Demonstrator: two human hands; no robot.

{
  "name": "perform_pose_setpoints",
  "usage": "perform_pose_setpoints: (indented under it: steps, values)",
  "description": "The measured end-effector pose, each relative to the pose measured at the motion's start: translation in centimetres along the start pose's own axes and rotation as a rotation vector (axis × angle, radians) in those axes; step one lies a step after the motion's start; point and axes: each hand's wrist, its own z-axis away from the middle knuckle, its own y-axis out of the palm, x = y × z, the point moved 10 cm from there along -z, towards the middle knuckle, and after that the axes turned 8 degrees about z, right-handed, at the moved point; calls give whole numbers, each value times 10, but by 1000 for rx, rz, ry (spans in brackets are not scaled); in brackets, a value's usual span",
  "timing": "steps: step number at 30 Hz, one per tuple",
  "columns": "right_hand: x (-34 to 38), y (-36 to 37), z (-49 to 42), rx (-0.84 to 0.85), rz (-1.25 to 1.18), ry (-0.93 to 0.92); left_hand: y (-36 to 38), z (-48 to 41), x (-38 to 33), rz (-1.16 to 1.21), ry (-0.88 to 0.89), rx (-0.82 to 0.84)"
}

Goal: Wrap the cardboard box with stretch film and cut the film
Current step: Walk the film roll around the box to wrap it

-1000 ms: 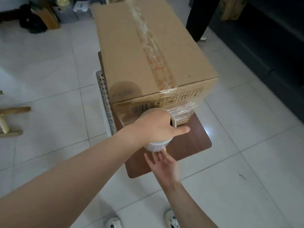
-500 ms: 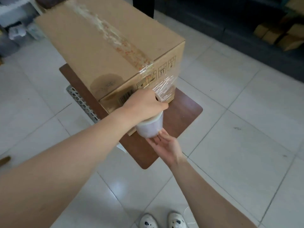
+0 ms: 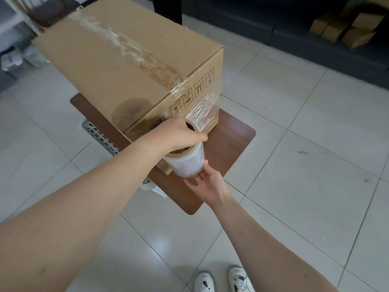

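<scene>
I look down at a large cardboard box (image 3: 130, 66) lying on a small brown table (image 3: 231, 142) on a white tiled floor (image 3: 305, 133). My left hand (image 3: 179, 133) is clamped over the top end of a roll of stretch film (image 3: 187, 163), fingers hooked into its brown core. My right hand (image 3: 207, 183) cups the roll's bottom end from below, palm up, fingers spread. A sheet of clear film (image 3: 205, 111) stretches from the roll onto the box's near end face. My white shoes (image 3: 221, 281) show below
</scene>
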Motion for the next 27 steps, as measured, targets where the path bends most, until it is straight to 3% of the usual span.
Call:
perform_pose_setpoints:
  steps: [3,9,19,27]
  values:
    - [-7,-1,-3,4,-61,-44,-1,1,6,73,-6,-6]
    - [-21,-2,1,11,-124,-94,-5,0,6,-66,122,-45]
    - [-65,3,9,-33,-210,-288,-10,32,-1,-211,467,-56]
    - [-75,10,20,13,-48,-399,-5,53,12,-277,606,-22]
